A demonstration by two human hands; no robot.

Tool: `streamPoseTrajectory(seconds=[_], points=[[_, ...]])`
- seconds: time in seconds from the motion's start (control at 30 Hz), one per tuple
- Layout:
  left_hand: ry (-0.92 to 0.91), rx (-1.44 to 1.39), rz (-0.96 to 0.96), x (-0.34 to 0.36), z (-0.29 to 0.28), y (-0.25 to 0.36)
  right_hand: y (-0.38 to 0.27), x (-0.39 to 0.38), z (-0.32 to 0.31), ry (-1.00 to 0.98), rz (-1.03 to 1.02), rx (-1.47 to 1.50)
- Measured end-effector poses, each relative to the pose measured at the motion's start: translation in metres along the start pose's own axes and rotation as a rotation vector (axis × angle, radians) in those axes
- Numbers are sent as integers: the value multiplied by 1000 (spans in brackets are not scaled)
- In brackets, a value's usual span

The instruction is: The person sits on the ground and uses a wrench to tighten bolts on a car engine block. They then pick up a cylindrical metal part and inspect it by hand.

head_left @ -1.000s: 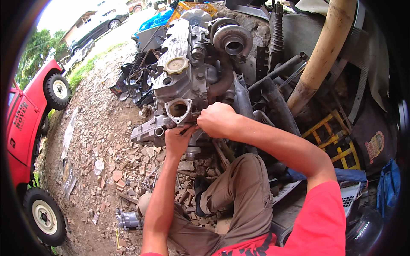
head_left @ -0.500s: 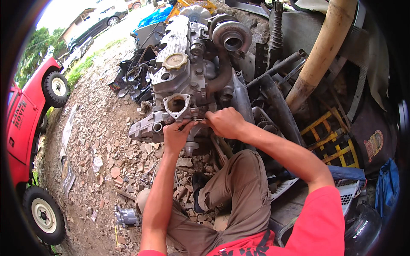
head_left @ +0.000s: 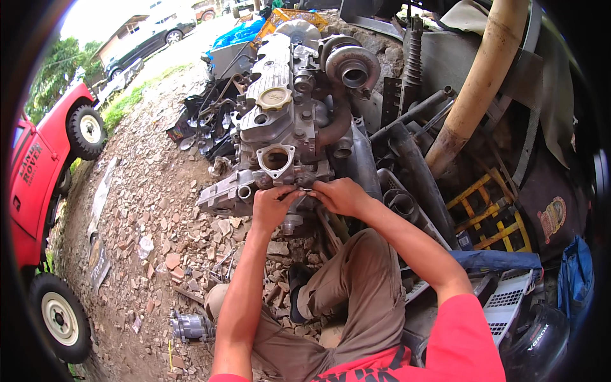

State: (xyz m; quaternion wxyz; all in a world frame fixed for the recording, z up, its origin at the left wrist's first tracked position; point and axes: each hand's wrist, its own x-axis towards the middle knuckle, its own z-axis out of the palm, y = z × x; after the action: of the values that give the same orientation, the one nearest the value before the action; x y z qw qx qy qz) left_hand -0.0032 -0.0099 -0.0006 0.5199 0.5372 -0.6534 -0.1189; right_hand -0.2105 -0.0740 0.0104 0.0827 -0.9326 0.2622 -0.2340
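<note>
In front of me stands a greasy grey engine (head_left: pixel 266 127) with a round pale filler cap (head_left: pixel 274 98) on top and a turbocharger (head_left: pixel 352 69) at its far right. A three-cornered flange (head_left: pixel 275 173) with an open bore faces me. Just below that flange, my left hand (head_left: pixel 273 207) and my right hand (head_left: pixel 342 196) meet with fingertips pinched. Between them is a small, slim, bolt-like metal piece (head_left: pixel 306 190), partly covered by the fingers. Whether it touches the engine I cannot tell.
A cylindrical metal part (head_left: pixel 191 326) lies on the stony ground by my left knee. Pipes (head_left: pixel 417 178), a bamboo post (head_left: pixel 477 89), a yellow crate (head_left: pixel 493 213) and a white crate (head_left: pixel 506 299) crowd the right. A red vehicle (head_left: pixel 38 184) stands at left.
Both hands have come slightly nearer to me, away from the engine, still pinched together. The small metal piece shows more between the fingers. My view has shifted a little.
</note>
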Motion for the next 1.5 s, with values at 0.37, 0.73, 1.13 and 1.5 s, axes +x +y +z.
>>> streamPoseTrajectory(seconds=[0.37, 0.73, 1.13, 1.5], points=[[-31, -35, -165, 0, -1, 9, -56, 50, -68, -463, 22, -467], [126, 5, -8, -3, 3, -4, -91, 85, -61, -658, -44, -669], [139, 135, -63, -1, 5, -4, -91, 105, -72, -732, -89, -680], [117, 147, -132, -1, 2, 3, -80, 89, -78, -548, -318, -751]])
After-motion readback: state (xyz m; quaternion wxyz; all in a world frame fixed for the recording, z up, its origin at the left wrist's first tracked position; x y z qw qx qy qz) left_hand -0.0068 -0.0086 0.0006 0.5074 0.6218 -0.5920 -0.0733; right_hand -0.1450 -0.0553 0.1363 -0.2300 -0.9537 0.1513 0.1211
